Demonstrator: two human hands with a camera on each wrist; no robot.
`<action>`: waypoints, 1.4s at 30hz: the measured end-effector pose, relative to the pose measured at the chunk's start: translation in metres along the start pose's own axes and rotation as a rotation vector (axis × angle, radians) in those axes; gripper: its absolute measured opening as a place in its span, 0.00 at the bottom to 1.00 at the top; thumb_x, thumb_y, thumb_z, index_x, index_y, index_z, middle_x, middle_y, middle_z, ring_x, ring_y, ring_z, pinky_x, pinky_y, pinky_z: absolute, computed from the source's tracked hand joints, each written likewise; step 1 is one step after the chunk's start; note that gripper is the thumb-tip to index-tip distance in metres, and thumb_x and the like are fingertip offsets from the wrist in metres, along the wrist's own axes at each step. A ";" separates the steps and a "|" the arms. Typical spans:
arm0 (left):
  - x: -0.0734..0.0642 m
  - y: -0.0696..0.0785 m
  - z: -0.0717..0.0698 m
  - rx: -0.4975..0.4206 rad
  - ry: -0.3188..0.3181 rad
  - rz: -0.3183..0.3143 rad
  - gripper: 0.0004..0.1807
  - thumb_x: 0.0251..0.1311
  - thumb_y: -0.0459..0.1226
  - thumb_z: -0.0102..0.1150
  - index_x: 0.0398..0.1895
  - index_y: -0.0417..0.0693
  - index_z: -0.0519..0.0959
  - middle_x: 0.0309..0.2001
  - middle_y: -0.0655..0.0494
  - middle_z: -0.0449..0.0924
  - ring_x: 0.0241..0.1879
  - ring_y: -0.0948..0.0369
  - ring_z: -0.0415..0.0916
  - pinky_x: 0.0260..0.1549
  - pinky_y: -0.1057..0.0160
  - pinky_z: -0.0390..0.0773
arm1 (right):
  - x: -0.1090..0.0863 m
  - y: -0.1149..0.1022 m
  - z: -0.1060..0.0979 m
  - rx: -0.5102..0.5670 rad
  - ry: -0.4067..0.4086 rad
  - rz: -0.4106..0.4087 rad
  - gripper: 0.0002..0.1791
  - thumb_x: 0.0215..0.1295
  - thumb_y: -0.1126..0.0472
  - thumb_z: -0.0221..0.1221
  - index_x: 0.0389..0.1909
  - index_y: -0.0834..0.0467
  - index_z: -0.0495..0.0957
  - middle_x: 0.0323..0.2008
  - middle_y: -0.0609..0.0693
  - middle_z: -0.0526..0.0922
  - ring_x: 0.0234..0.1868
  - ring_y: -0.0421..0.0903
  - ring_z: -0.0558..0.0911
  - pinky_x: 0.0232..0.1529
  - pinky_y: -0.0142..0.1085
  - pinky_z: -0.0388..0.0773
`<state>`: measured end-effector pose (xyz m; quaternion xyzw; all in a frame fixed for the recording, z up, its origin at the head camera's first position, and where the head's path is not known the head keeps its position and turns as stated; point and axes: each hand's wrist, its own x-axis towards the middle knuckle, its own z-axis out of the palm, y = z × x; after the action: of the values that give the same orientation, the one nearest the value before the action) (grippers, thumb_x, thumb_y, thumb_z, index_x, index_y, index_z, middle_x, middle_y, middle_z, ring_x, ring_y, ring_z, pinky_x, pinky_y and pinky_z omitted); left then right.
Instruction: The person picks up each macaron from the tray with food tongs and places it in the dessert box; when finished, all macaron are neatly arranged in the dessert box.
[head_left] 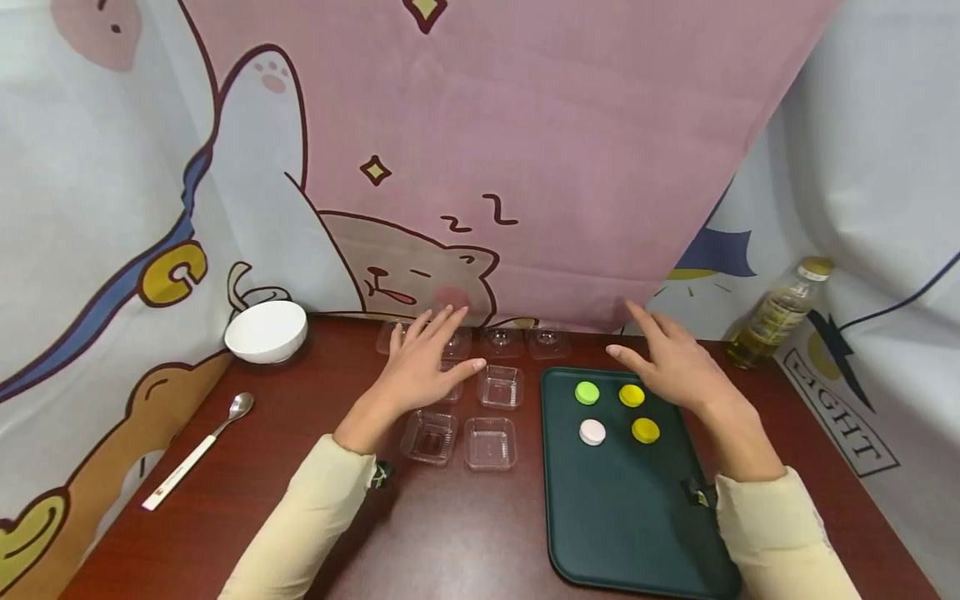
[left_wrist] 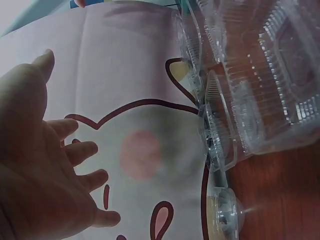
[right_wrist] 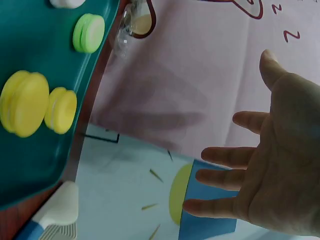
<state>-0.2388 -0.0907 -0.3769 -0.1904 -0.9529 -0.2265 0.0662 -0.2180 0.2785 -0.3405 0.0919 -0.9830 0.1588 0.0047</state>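
Holding nothing, the left hand (head_left: 420,368) hovers over clear square plastic boxes (head_left: 490,443), some perhaps hidden, at twelve o'clock, the right hand (head_left: 678,367) near green, pale and yellow round macarons (head_left: 632,396) at one, presumably corralled by their rimmed dark-green rectangular tray (head_left: 622,525).

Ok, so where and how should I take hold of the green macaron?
Probably best to pinch opposite sides of the round edge of the green macaron, coming from above with the right hand: it lies flat on the tray, with bare tray surface around its edge.
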 end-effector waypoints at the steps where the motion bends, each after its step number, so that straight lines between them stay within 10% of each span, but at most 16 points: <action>1: -0.002 0.000 0.000 -0.004 0.000 0.002 0.47 0.64 0.69 0.50 0.82 0.68 0.50 0.82 0.55 0.52 0.81 0.47 0.45 0.73 0.27 0.38 | -0.001 0.003 -0.001 0.009 0.003 0.002 0.50 0.72 0.30 0.48 0.83 0.51 0.38 0.76 0.74 0.52 0.74 0.75 0.56 0.68 0.74 0.56; 24: -0.032 0.006 0.010 0.026 -0.055 0.029 0.50 0.56 0.68 0.62 0.79 0.62 0.59 0.76 0.54 0.64 0.78 0.47 0.54 0.74 0.29 0.43 | -0.048 0.088 -0.004 -0.043 0.016 0.177 0.51 0.75 0.35 0.48 0.81 0.62 0.36 0.70 0.82 0.56 0.66 0.82 0.59 0.57 0.76 0.62; 34: -0.037 0.010 0.025 0.040 -0.118 0.070 0.59 0.51 0.71 0.63 0.82 0.64 0.48 0.76 0.53 0.65 0.74 0.45 0.61 0.74 0.35 0.54 | -0.063 0.118 0.013 -0.053 -0.016 0.236 0.54 0.75 0.34 0.48 0.79 0.69 0.37 0.66 0.85 0.57 0.64 0.82 0.60 0.55 0.77 0.63; 42: -0.043 0.014 0.031 0.139 -0.157 0.071 0.53 0.49 0.74 0.61 0.77 0.64 0.64 0.69 0.58 0.75 0.73 0.50 0.65 0.76 0.37 0.49 | -0.075 0.135 0.021 -0.096 -0.078 0.261 0.54 0.75 0.33 0.45 0.74 0.78 0.45 0.62 0.87 0.61 0.59 0.84 0.66 0.49 0.73 0.69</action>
<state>-0.1945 -0.0795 -0.4078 -0.2363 -0.9612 -0.1417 0.0127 -0.1682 0.4111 -0.4056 -0.0308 -0.9925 0.1069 -0.0499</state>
